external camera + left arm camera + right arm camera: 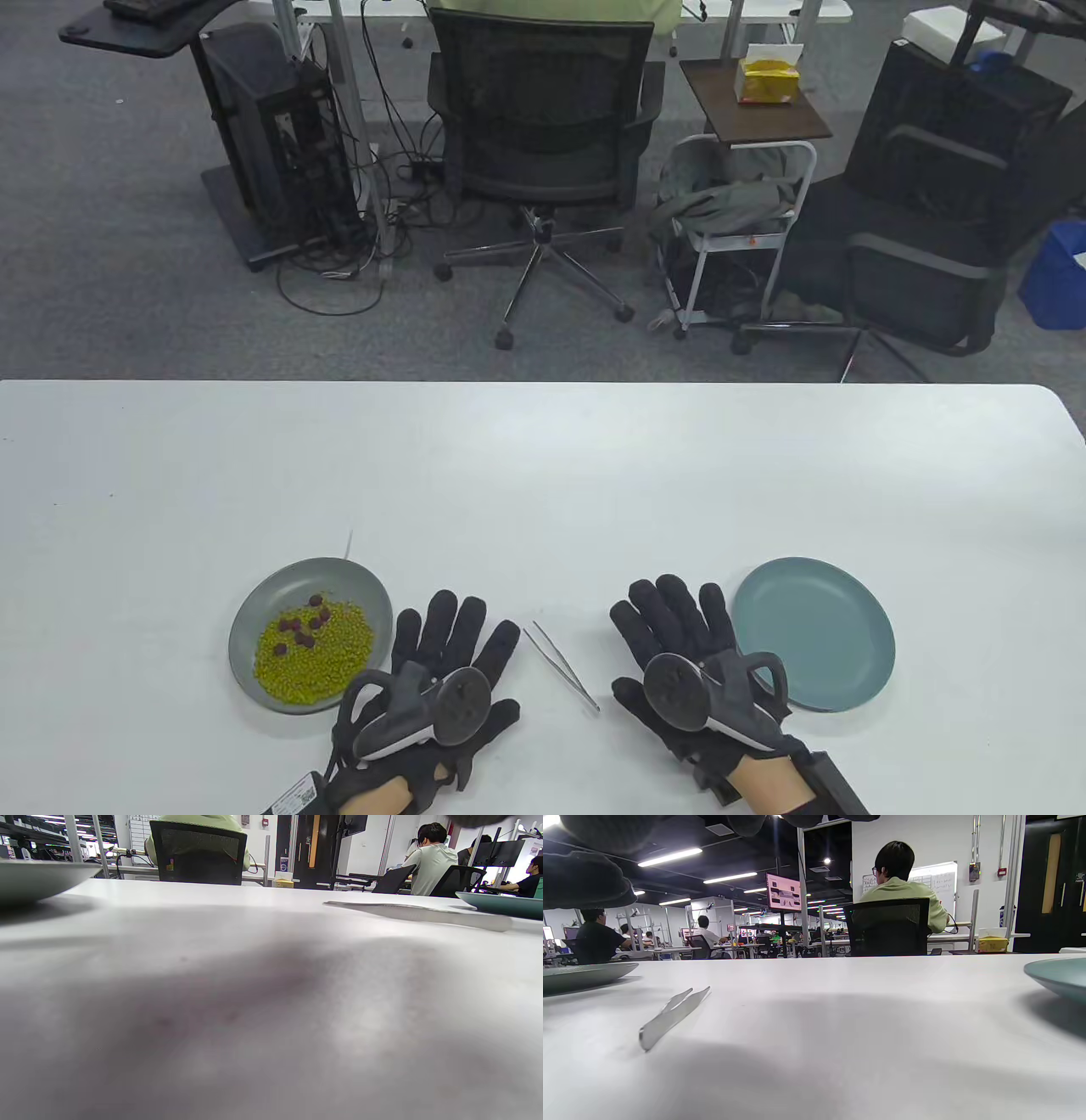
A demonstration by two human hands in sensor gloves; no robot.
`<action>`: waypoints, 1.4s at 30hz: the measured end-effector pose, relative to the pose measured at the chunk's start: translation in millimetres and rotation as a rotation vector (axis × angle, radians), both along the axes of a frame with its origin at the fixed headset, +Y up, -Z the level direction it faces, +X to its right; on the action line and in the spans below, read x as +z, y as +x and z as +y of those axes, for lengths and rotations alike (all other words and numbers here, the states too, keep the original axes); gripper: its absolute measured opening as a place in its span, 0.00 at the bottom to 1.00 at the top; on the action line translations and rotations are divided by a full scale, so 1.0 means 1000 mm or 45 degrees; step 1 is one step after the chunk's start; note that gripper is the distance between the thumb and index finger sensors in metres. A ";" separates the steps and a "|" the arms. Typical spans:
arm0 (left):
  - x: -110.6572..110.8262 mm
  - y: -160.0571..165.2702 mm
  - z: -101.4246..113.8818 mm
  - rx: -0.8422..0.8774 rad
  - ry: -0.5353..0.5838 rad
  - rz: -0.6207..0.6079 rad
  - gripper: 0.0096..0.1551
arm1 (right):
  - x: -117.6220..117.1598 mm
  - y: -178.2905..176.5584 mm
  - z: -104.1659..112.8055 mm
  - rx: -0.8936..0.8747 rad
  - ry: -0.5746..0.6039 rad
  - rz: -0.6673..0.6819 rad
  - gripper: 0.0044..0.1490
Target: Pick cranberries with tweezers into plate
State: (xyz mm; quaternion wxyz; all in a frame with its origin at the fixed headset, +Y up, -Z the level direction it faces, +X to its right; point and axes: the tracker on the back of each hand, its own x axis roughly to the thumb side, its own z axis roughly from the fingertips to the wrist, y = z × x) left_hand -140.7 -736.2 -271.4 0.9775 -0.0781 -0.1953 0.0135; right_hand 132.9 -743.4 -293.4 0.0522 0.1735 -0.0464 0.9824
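Observation:
A grey plate on the left holds green beans with several dark red cranberries on top. An empty teal plate lies on the right. Metal tweezers lie flat on the table between my hands, tips pointing away; they also show in the right wrist view and the left wrist view. My left hand rests flat on the table, fingers spread, beside the grey plate. My right hand rests flat, fingers spread, between the tweezers and the teal plate. Both hands are empty.
The white table stretches away beyond the plates. The grey plate's rim and the teal plate's rim show low in the wrist views. An office chair and carts stand past the table's far edge.

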 end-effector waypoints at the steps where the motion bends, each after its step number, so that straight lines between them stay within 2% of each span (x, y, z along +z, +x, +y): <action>1: 0.000 0.000 0.001 -0.001 0.000 0.000 0.51 | 0.000 0.000 0.000 0.002 -0.002 -0.001 0.52; 23: 0.002 0.002 0.000 -0.011 0.002 0.012 0.51 | 0.002 -0.001 -0.002 0.013 -0.009 0.008 0.52; 42: -0.001 0.003 -0.013 -0.020 -0.025 -0.002 0.51 | 0.003 -0.001 0.000 0.067 -0.039 0.013 0.54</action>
